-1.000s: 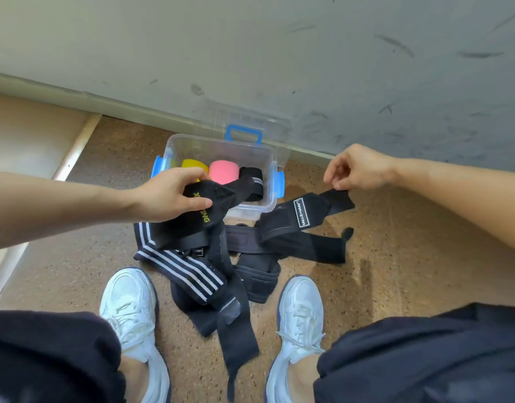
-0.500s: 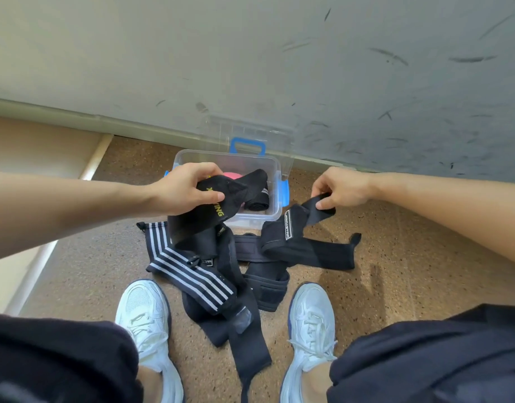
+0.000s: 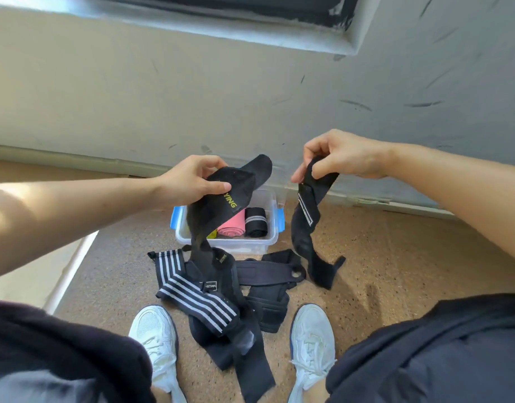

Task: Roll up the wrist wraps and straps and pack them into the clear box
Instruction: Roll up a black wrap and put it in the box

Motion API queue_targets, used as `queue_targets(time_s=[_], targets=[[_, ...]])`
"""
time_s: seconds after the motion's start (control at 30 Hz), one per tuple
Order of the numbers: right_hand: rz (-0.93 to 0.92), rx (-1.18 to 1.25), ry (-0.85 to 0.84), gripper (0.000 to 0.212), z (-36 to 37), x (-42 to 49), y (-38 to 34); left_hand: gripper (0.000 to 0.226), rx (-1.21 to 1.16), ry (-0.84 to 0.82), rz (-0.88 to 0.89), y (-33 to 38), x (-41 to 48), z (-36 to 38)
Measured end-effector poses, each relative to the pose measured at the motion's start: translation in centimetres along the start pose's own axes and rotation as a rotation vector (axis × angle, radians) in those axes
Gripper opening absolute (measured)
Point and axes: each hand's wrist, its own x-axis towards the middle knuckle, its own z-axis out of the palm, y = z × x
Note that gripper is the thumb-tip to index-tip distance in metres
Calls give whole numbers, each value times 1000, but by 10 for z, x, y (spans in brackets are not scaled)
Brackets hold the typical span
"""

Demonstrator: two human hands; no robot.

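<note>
Two wraps [image 3: 224, 196] held, left hand [image 3: 189, 181] and right hand [image 3: 346, 155].

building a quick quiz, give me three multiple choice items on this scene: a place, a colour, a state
1. In the clear box, the pink roll lies where from the striped black roll? A left, as pictured; B right; C on top.
2. The printed wrap in the left hand has letters of which colour? A red; B yellow; C blue.
3. The right hand? A open; B empty fist; C pinches a black wrap.
Key: A, pink sits left; B, yellow letters show; C, it grips the wrap's top end.
</note>
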Motion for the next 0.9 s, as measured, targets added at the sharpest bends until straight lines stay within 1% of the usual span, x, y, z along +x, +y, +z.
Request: queue_targets(time_s=[0.07, 0.17, 0.23, 0.3, 0.37, 0.5, 0.67, 0.77, 0.83, 0.9], targets=[[-32, 154, 69, 24, -9, -11, -10, 10, -4, 11, 36, 17, -4, -3], [-70, 441, 140, 25, -20, -23, -18, 10, -7, 105, 78, 41, -13, -9], [-108, 605, 175, 17, -24, -29, -19, 9, 0, 177, 91, 53, -19, -15], [-112, 673, 191, 10, -23, -32, -17, 9, 9, 224, 96, 59, -25, -19], [-60, 648, 206, 10, -17, -32, -13, 10, 9, 230, 90, 58, -30, -21], [74, 427, 231, 10, -6, -27, -3, 14, 5, 178, 36, 41, -35, -18], [19, 406, 222, 6, 4, -18, -1, 14, 8, 90, -1, 23, -31, -9], [-34, 363, 220, 9, 10, -15, -12, 14, -24, -37, -11, 23, -30, -4], [-67, 318, 179, 17, 17, -15, -23, 14, -32, -126, -2, 24, -30, -5], [-83, 270, 97, 21, 25, -15, -32, 14, -42, -195, 24, 28, -30, -6]])
